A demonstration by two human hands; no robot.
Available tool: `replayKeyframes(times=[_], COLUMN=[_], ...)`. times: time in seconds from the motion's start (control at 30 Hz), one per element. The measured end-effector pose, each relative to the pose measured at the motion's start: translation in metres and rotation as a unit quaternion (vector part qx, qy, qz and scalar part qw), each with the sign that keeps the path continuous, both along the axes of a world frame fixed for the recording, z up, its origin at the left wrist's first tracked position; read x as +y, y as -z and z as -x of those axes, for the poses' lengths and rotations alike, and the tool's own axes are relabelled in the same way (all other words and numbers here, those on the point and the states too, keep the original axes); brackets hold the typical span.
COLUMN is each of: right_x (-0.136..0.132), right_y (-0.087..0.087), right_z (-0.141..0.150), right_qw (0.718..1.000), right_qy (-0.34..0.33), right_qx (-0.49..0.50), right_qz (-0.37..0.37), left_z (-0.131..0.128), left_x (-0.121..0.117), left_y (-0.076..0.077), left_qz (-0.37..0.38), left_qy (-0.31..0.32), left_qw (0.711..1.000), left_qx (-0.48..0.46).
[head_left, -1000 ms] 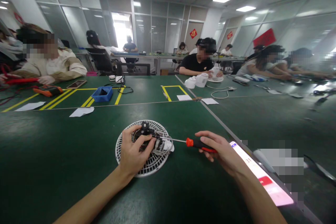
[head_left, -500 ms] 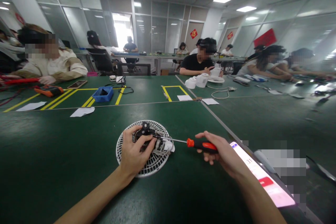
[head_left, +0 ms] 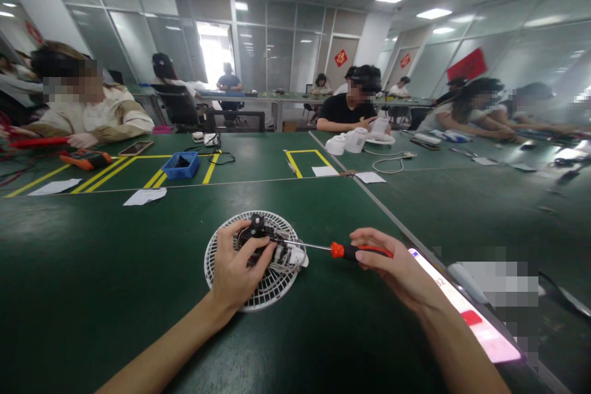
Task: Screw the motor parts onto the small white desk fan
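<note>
On the green table lies a round white fan grille point(head_left: 272, 295). A black motor assembly point(head_left: 257, 226) with white parts and wires rests on top of it. My left hand point(head_left: 237, 265) is closed around this assembly, thumb and fingers pinching its near side. My right hand point(head_left: 385, 265) grips the black and red handle of a screwdriver point(head_left: 338, 250). The screwdriver lies almost level, its shaft pointing left into the assembly beside my left fingertips. Its tip is hidden among the parts.
A lit phone point(head_left: 466, 308) lies beside my right forearm. Farther off are a blue bin point(head_left: 180, 165), paper sheets point(head_left: 145, 196), an orange-black meter point(head_left: 85, 159) and white housings point(head_left: 354, 140). Across the table, a person in black point(head_left: 346, 112) handles a white part.
My right hand and the screwdriver handle have shifted slightly right, and the handle has turned in my fingers. My left hand and the motor assembly stay in place.
</note>
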State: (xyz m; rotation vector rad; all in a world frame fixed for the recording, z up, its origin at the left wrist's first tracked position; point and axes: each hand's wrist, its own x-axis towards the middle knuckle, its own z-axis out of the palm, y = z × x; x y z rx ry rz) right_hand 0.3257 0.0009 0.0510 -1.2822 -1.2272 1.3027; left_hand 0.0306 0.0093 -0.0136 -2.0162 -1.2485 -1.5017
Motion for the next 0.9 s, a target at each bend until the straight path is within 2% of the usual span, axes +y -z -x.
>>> replayKeyframes(times=[0.23, 0.63, 0.7, 0.8, 0.9], right_x=[0.0011, 0.0014, 0.0011, 0.0020, 0.0035], right_y=[-0.0007, 0.0009, 0.0000, 0.0000, 0.0009], right_z=[0.0006, -0.0045, -0.0035, -0.0026, -0.0033], right_qw=[0.994, 1.000, 1.000, 0.996, 0.992], right_qy=[-0.026, -0.003, -0.010, -0.021, -0.031], right_qx=[-0.046, 0.031, 0.007, -0.043, -0.051], right_qz=[0.096, -0.003, 0.013, 0.078, 0.115], left_z=[-0.0001, 0.0013, 0.0013, 0.0021, 0.0038], left_x=[-0.0007, -0.0007, -0.0005, -0.0001, 0.0002], left_y=[-0.0002, 0.0007, 0.0011, 0.0022, 0.0035], left_qz=[0.005, 0.005, 0.003, 0.001, -0.002], left_qy=[-0.003, 0.001, 0.000, -0.005, -0.005], left_qw=[1.000, 1.000, 1.000, 1.000, 0.999], left_qx=[0.001, 0.002, 0.005, 0.023, 0.048])
